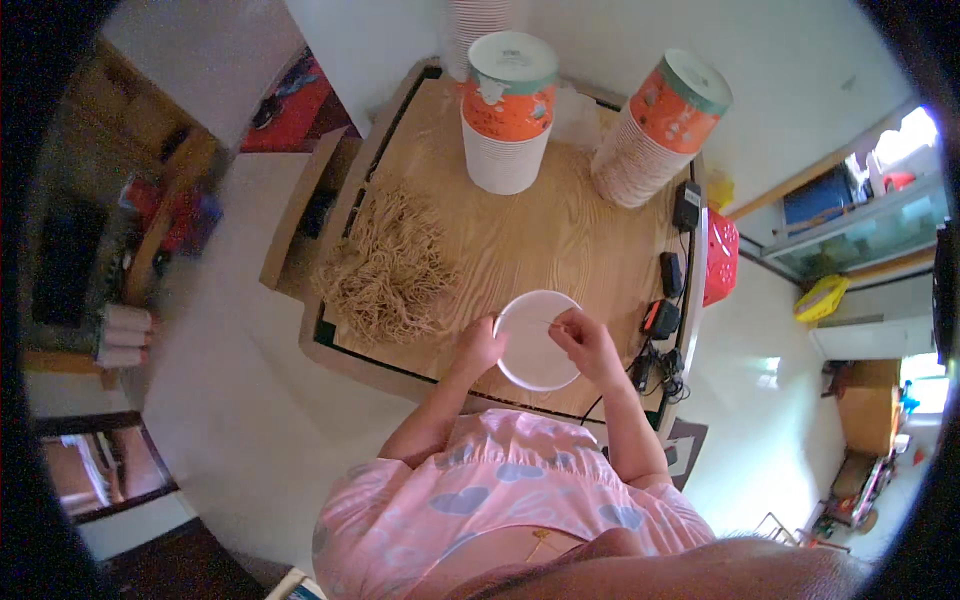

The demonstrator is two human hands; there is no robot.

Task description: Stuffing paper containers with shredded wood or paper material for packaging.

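A round white paper tub [537, 386] stands near the front edge of the table, its open mouth facing up. My left hand [482, 346] is closed on the tub's left rim. At the right rim my right hand [588, 347] makes a pinch over the mouth; something thin and small may be between the fingertips, but I cannot make it out. Left of the tub lies a tangled heap of beige twisted paper cords [395, 265].
Two tall stacks of nested paper tubs, the middle stack [508, 120] and the leaning right stack [655, 135], stand at the back, with another white stack [478, 30] behind. Black adapters [687, 205] and cables [660, 370] line the table's right edge. A red basket [720, 258] is beyond.
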